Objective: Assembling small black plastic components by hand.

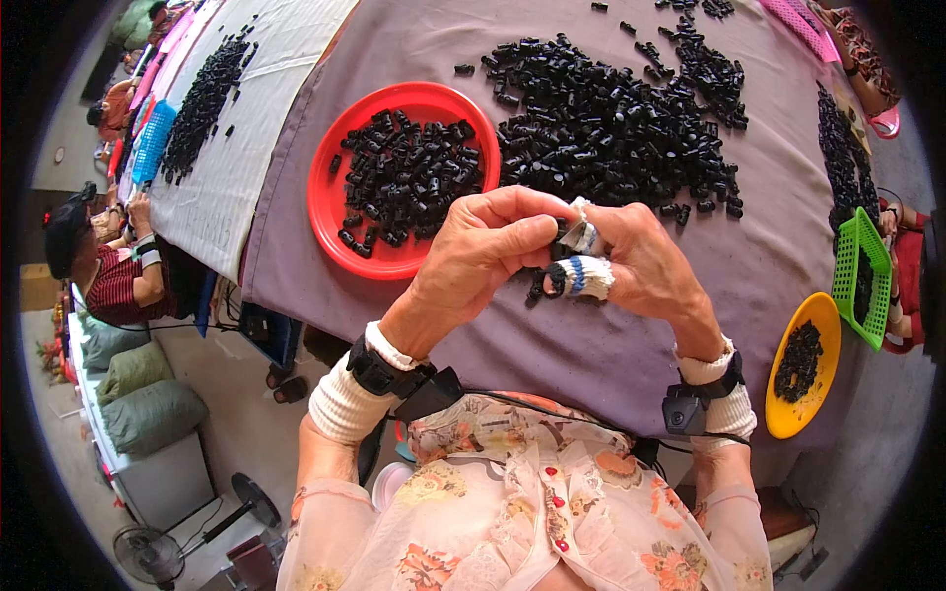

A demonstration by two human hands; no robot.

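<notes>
My two hands meet over the near edge of the table. The left hand (478, 246) is closed, thumb and forefinger pinching a small black cylindrical part (563, 226) that is mostly hidden by fingers. Against it works my right hand (650, 261), also closed, with white knitted covers on its thumb and a finger; the thumb cover (588, 277) has blue stripes and a dark tip. A thin grey sliver shows between the right fingers, too small to name. Just beyond lies a large heap of black parts (611, 123). Left of my hands, a red round tray (325, 212) holds many similar parts.
A purple-grey cloth (414, 345) covers the table. At the right stand a yellow plate (831, 355) and a green basket (845, 286) with black bits. Another person (123, 271) sits at the left by a white-covered table (222, 222). A cable runs between my wrist straps.
</notes>
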